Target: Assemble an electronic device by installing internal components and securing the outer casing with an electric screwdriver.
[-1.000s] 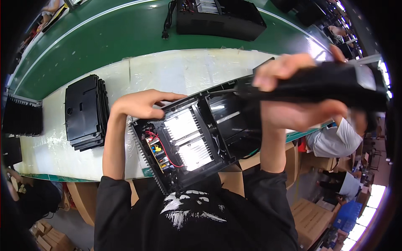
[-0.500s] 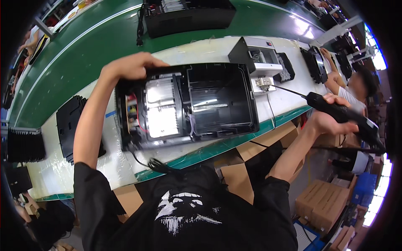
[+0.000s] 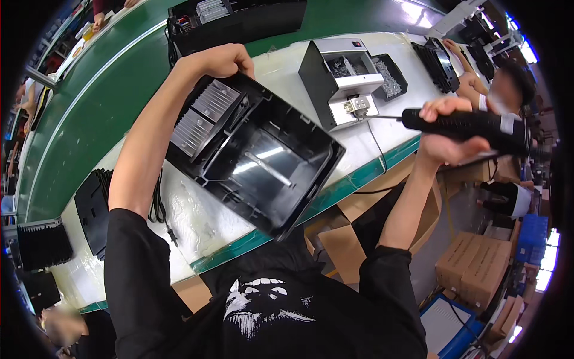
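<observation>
A black plastic housing (image 3: pixel 272 194) lies turned at a slant on the bench, its open inside facing up. Silvery ribbed metal plates (image 3: pixel 200 116) fill its left part, beside a deep square compartment. My left hand (image 3: pixel 227 61) is closed on the housing's far corner; the fingertips are partly hidden. In my right hand (image 3: pixel 445 140) is a black electric screwdriver (image 3: pixel 469 124), held level with its long bit pointing left. The bit's tip is at the metal outlet block of a screw feeder (image 3: pixel 353 85); whether a screw sits on it is too small to tell.
A black tray of screws (image 3: pixel 388 81) stands right of the feeder. Another black unit (image 3: pixel 245 24) rests on the green conveyor (image 3: pixel 98 96). Black panels (image 3: pixel 92 212) and a power cord (image 3: pixel 156 206) lie left. Cardboard boxes (image 3: pixel 475 266) stand below right; a co-worker sits at far right.
The housing has swung clockwise, its right end coming nearer to me, with my left hand moving up and right on it. The screwdriver's bit stays at the feeder while its body has tilted nearer level.
</observation>
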`<state>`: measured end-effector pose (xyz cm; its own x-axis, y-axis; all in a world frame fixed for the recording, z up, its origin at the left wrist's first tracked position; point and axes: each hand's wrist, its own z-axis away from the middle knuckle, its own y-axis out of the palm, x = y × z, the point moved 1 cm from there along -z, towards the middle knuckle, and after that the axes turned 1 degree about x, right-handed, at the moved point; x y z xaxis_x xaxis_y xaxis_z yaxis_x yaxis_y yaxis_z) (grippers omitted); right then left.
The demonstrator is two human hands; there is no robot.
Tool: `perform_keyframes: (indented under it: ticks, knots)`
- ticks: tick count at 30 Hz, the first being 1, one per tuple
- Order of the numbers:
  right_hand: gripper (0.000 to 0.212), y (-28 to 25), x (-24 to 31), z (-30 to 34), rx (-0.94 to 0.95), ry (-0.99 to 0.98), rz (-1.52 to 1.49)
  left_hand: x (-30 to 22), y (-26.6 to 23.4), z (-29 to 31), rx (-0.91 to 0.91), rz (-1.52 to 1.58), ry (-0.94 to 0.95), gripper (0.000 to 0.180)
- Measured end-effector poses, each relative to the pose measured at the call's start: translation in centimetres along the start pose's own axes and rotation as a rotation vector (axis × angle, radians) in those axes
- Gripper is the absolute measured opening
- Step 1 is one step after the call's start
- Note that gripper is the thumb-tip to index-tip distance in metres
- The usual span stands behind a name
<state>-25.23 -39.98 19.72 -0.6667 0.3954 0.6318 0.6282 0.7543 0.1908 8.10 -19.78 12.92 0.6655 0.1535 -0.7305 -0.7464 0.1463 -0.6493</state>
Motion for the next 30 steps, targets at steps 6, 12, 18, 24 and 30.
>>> perform_keyframes:
  ticks: [6, 12, 18, 24, 30]
  knots:
    - [0.057, 3.3, -4.9, -7.2, 0.068, 0.186, 0.114, -4.4, 2.3, 0.1, -0.111, -0.294, -0.056, 0.034]
    - [0.047, 5.5, -5.5, -7.9, -0.014, 0.282, 0.379, -14.5, 15.1, 5.3, -0.485, -0.112, 0.275, 0.04]
    - [0.052, 7.2, 0.1, -4.7, 0.124, 0.335, 0.174, -18.0, 25.1, 11.9, -0.598, -0.292, 0.002, 0.062]
    - [0.063, 5.0, 13.1, -6.5, 0.7, 0.211, -0.178, -16.1, 24.6, 13.7, -0.627, -0.297, 0.021, 0.056]
    - [0.021, 6.4, 16.2, 1.2, 0.387, 0.063, -0.389, -14.6, 22.5, 18.1, -0.519, -0.109, 0.019, 0.056]
